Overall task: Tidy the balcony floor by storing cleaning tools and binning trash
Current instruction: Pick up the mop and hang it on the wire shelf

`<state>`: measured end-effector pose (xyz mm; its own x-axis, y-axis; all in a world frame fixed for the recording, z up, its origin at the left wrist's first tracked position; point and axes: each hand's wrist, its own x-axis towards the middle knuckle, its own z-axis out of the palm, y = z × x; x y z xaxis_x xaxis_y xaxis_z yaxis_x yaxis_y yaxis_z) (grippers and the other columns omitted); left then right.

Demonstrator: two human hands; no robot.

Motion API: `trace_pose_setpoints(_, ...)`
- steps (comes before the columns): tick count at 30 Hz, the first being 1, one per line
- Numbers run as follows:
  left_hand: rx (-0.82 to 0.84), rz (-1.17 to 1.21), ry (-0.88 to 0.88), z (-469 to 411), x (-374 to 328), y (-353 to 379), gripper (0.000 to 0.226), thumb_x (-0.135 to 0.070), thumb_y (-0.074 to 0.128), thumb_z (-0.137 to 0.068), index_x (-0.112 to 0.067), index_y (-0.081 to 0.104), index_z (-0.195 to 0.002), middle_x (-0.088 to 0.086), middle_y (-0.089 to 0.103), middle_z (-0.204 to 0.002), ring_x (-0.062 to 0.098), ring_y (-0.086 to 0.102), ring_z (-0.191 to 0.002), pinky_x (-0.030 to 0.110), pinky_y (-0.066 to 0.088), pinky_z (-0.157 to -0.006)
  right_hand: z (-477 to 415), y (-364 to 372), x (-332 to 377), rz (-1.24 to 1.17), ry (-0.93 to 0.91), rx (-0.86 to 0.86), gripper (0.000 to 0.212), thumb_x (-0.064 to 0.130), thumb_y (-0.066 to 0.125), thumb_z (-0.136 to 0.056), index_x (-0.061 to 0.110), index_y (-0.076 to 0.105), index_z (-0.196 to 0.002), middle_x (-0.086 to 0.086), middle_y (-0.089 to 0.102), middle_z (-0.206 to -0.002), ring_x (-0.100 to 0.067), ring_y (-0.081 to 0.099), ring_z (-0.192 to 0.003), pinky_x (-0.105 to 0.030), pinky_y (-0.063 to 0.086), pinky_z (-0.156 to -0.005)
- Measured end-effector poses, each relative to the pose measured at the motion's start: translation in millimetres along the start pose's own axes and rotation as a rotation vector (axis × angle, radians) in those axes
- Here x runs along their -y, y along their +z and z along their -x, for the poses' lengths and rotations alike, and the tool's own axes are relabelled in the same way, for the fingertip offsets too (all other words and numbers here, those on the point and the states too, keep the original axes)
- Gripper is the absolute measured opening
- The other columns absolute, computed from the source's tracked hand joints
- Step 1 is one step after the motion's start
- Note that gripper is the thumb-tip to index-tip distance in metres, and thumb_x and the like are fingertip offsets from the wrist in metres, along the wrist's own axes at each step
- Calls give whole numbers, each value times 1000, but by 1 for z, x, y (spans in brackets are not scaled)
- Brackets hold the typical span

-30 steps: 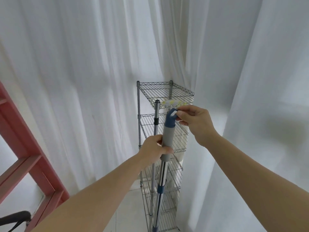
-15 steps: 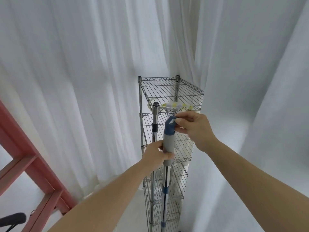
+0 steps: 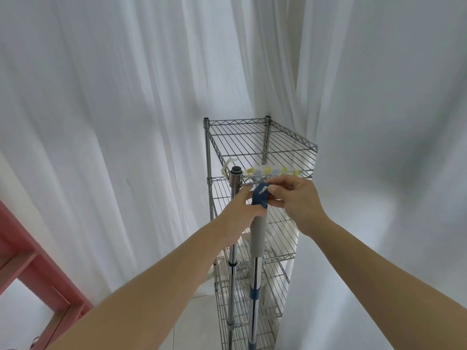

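1. The long cleaning pole (image 3: 257,233), which has a grey grip sleeve, a chrome shaft and a blue looped cap (image 3: 260,197), stands upright just in front of the chrome wire shelf rack (image 3: 262,145). It is beside a second chrome pole with a black tip (image 3: 235,177).
2. The left hand (image 3: 241,212) is clenched round the top of the sleeve, probably to steady the pole. The right hand (image 3: 297,200) pinches the cap, likely to hook its loop onto the rack.
3. A second ago the left hand gripped mid-sleeve. It now sits just under the cap, while the right hand keeps its pinch.
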<state>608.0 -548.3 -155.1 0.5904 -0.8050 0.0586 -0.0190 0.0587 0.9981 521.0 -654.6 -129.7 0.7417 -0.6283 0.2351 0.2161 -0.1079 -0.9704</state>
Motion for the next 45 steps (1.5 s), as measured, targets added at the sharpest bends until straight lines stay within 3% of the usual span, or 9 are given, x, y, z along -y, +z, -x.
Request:
trace_pose_setpoints(6, -43, 121, -14, -6, -1, -5, 38, 14, 50, -83, -12, 60, -109, 9, 59, -100, 24, 52, -95, 37, 41, -92, -11, 8, -10, 47, 13, -46, 16, -7, 58, -86, 7, 65, -82, -12, 68, -82, -22, 68, -76, -23, 58, -64)
trace_pose_setpoints(12, -117, 98, -35, -15, 3, -4, 39, 13, 50, -86, -13, 61, -113, 13, 61, -109, 25, 54, -99, 42, 42, -99, -15, 14, -21, 46, 45, -134, 18, -6, 61, -84, 10, 65, -78, -13, 68, -82, -24, 68, -77, -26, 58, -68)
trace_pose_setpoints(22, -273, 16, -42, -27, 8, 4, 29, 4, 50, -91, -21, 62, -102, 11, 63, -106, 26, 56, -98, 35, 43, -85, -19, 18, -24, 99, 96, -220, 9, -6, 60, -84, -2, 66, -90, -20, 67, -88, -27, 67, -76, -29, 57, -71)
trace_pose_setpoints(29, -288, -48, -33, -17, 1, 6, 38, 10, 44, -90, -18, 62, -108, 6, 62, -104, 23, 56, -97, 34, 46, -89, -15, 19, -16, 338, 71, -195, 8, 3, 61, -86, 1, 69, -83, -20, 68, -82, -26, 67, -68, -37, 59, -74)
trace_pose_setpoints(31, -264, -124, -28, -12, -1, 4, 36, 11, 42, -88, -17, 62, -98, 6, 62, -98, 22, 55, -89, 23, 47, -79, -12, 20, -12, 494, 0, -219, 11, 11, 61, -87, 7, 68, -79, -11, 67, -73, -24, 65, -64, -42, 57, -75)
trace_pose_setpoints(33, -267, -223, -16, -4, -6, 3, 29, 7, 43, -86, -17, 57, -80, 3, 57, -78, 17, 48, -68, 11, 39, -54, -9, 22, -7, 565, -75, -224, 13, 16, 60, -88, 10, 68, -78, -7, 66, -71, -25, 64, -69, -43, 54, -76)
trace_pose_setpoints(38, -390, -338, 162, 16, -25, -1, 21, -7, 52, -91, -15, 65, -106, -4, 62, -95, 11, 51, -72, 17, 44, -66, 5, 23, 7, 415, -164, -141, 12, 21, 59, -90, 23, 68, -82, 7, 64, -68, -8, 56, -63, -31, 52, -71)
trace_pose_setpoints(41, -435, -327, 321, 32, -39, -2, 15, -7, 56, -91, -13, 66, -101, -12, 61, -87, 2, 53, -72, 3, 41, -62, 16, 18, 18, 304, -207, -165, 16, 22, 57, -91, 29, 66, -79, 9, 65, -68, -2, 58, -61, -26, 51, -69)
trace_pose_setpoints(45, -400, -294, 430, 52, -52, 3, 13, -9, 60, -90, -20, 65, -93, -9, 67, -90, 7, 61, -84, 6, 46, -73, 32, 11, 33, 210, -225, -171, 16, 25, 56, -92, 23, 69, -82, 6, 66, -67, -7, 60, -64, -31, 53, -71)
